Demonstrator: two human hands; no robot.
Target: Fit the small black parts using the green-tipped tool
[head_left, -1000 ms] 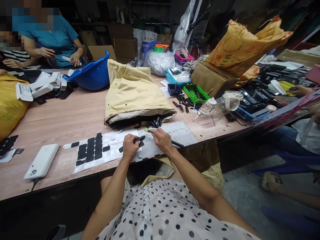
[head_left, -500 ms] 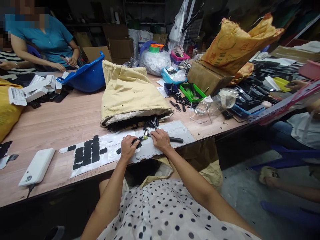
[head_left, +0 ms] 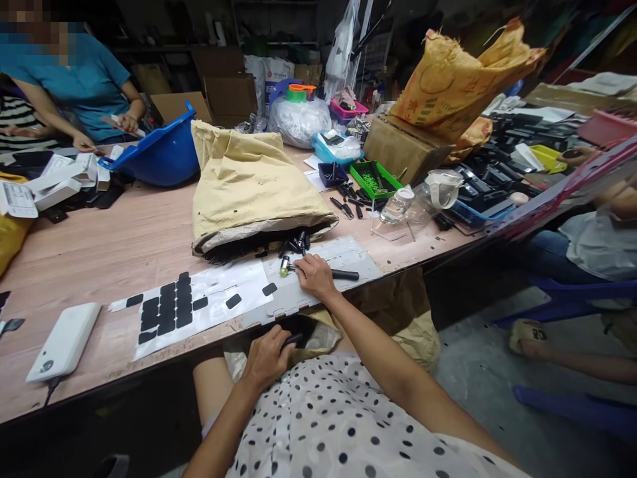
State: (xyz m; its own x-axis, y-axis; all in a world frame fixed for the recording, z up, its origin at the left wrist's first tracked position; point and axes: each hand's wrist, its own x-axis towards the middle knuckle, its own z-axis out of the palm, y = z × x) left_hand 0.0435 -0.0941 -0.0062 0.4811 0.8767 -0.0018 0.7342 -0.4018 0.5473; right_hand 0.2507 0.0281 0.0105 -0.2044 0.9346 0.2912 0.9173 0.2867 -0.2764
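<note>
My right hand [head_left: 315, 276] is closed round the shaft of a small hammer [head_left: 345, 274] lying across the grey board [head_left: 355, 255]. The hammer's head, with a yellowish tip, points left, and its black grip sticks out to the right. Below the table edge, over my lap, my left hand [head_left: 269, 357] is closed on a small black part [head_left: 293, 339], mostly hidden by the fingers. Several black parts [head_left: 297, 243] lie just beyond the hammer, at the mouth of a beige sack [head_left: 249, 189]. Left of the board, a white sheet [head_left: 212, 285] carries rounded black pads [head_left: 166, 305].
A white device with a cable [head_left: 64, 342] lies at the left. Behind stand a blue basin [head_left: 154, 156], a green tray [head_left: 378, 192], a clear jar [head_left: 397, 207] and a cardboard box [head_left: 405, 149]. A co-worker [head_left: 94, 79] sits across the table; another person sits at the right.
My left hand has moved from beside the hammer head down below the table edge, carrying the black part. The right hand stays on the hammer. The view has shifted slightly.
</note>
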